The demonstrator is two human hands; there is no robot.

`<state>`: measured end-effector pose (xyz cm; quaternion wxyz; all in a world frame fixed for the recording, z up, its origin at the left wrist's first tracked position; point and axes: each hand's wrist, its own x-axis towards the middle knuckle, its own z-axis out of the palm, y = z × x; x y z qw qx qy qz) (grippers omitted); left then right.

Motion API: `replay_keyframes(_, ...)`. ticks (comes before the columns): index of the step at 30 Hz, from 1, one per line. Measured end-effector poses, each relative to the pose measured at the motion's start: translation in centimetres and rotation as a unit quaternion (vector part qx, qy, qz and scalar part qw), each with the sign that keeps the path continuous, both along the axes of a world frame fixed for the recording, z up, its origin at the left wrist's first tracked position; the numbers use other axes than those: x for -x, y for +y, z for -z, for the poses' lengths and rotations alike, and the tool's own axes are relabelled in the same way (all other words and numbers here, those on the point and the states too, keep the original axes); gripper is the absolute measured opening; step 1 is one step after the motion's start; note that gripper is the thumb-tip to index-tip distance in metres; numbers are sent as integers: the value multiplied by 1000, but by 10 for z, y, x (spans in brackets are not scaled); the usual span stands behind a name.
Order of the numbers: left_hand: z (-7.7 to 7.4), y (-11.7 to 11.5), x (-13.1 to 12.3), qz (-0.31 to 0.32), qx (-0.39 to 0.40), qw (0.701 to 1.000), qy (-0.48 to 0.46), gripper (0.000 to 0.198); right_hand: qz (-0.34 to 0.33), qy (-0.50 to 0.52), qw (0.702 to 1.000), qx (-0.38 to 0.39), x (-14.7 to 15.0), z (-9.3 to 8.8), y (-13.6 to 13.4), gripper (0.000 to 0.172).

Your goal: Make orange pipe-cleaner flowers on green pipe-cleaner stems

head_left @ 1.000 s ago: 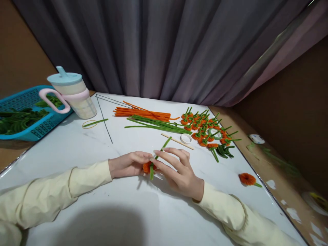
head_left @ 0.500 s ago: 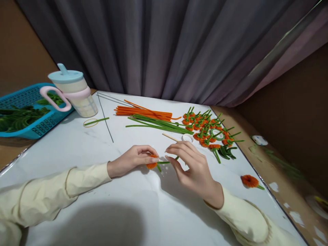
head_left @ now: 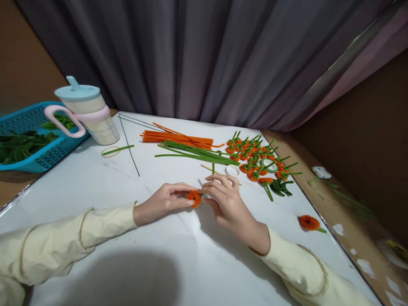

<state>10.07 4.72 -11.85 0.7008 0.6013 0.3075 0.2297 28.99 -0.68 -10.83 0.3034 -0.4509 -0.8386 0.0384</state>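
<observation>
My left hand pinches a small round orange pipe-cleaner pumpkin between thumb and fingers, its ribbed face and dark centre toward me. Close against its right side, my right hand is closed with thumb and fingertips on a green pipe cleaner, whose end pokes up above the knuckles. The rest of that green stem is mostly hidden by the fingers. Just beyond the right hand lie a thin wooden stick and a white ring-shaped roll.
Orange pipe cleaners and green ones lie in bundles at the back. Several finished pumpkins cluster at right, near a green tape roll; one pumpkin lies apart. A lidded cup and blue basket stand left.
The pumpkin has turned to show its round face and moved slightly right. My right hand has come in against it, and the green stem now points upward behind the fingers.
</observation>
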Motion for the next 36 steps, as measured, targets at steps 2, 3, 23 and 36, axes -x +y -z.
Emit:
replay_keyframes(2, 1, 0, 0, -1, -17, 1000, 7, 27, -11, 5, 1000, 11, -2, -1, 1, 23)
replay_keyframes(3, 1, 1, 0, 0, -24, 1000, 11, 27, -15, 6, 1000, 12, -3, -1, 2, 23)
replay_keyframes(23, 8, 1, -1, 3, -14, 1000, 22, 19, -82, -53, 995, 13, -9, -3, 7, 17)
replay_keyframes(36, 4, 0, -1, 35, 39, 997, 63, 23, -138, 3, 987, 86, -14, -4, 10, 19)
